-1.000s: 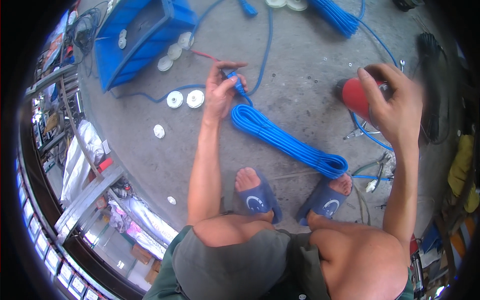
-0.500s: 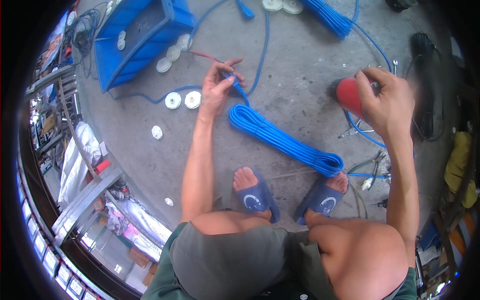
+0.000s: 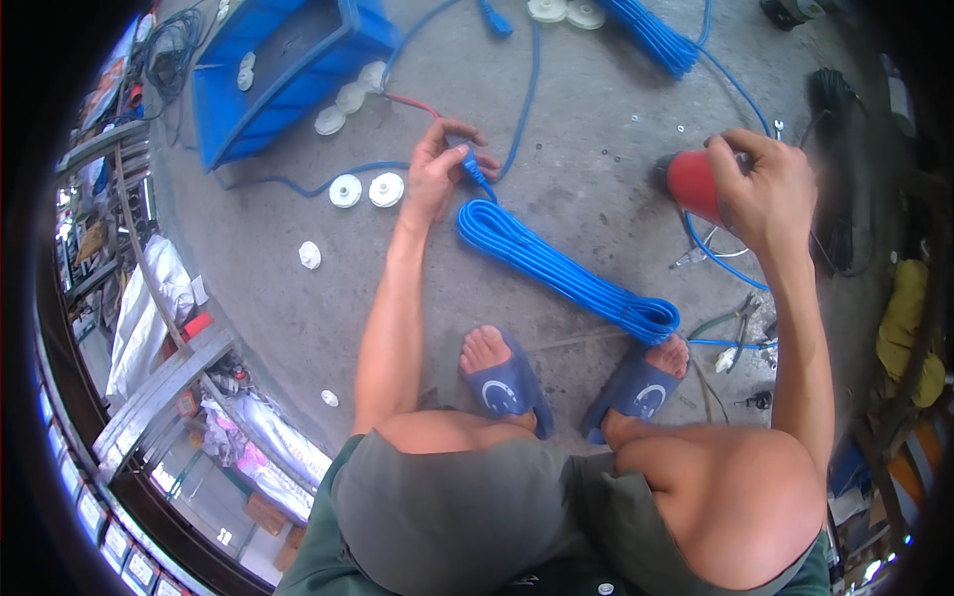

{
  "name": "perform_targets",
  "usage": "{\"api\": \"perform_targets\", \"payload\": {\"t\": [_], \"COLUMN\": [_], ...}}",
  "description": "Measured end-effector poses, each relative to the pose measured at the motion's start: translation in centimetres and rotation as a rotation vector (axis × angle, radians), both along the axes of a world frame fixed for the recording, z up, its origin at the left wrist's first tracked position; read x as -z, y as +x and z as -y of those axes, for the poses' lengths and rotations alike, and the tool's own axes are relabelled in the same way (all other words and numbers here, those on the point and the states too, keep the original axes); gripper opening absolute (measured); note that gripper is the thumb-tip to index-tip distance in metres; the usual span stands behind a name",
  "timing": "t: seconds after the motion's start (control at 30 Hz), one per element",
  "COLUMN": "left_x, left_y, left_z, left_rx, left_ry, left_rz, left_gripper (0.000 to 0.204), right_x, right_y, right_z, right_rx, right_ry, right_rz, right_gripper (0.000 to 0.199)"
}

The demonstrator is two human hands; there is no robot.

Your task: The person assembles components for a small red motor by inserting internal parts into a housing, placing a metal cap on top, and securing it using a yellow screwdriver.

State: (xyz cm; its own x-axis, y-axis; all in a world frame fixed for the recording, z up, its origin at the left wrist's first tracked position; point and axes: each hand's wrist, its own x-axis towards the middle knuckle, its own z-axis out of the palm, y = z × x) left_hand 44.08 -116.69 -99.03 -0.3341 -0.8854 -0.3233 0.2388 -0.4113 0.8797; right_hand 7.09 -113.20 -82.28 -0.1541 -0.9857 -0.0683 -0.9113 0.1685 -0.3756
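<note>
My left hand is closed around a blue cable plug, thumb and fingers pinching it. From the plug the cord runs down to a looped coil of blue cable lying between my hands. My right hand grips a red cylinder with a dark end, held tilted above the floor; its fingers partly cover the near end. A thin red wire leads from the white discs to behind my left hand. Two white round parts lie just left of that hand.
A blue plastic bin lies at the upper left. A second blue cable bundle is at the top. Pliers lie at the right, near my slippered foot. Black cable is piled at the far right. Metal framing stands left.
The view has shifted slightly. Both hands keep their grips; my left hand has turned a little with the plug, and the red cylinder stays almost in place.
</note>
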Motion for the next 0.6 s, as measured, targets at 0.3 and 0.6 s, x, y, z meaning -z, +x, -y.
{"api": "perform_targets", "payload": {"t": [0.3, 0.6], "left_x": [-0.5, 1.3], "left_y": [-3.0, -1.6], "left_z": [-2.0, -2.1], "left_rx": [-0.123, -0.096], "left_ry": [-0.243, -0.392], "left_rz": [0.172, 0.414], "left_gripper": [0.062, 0.052], "right_x": [0.3, 0.0], "right_y": [0.1, 0.2], "right_z": [-0.1, 0.0], "right_rx": [0.020, 0.014], "right_ry": [-0.016, -0.013], "right_rz": [-0.021, -0.041], "right_gripper": [0.036, 0.036]}}
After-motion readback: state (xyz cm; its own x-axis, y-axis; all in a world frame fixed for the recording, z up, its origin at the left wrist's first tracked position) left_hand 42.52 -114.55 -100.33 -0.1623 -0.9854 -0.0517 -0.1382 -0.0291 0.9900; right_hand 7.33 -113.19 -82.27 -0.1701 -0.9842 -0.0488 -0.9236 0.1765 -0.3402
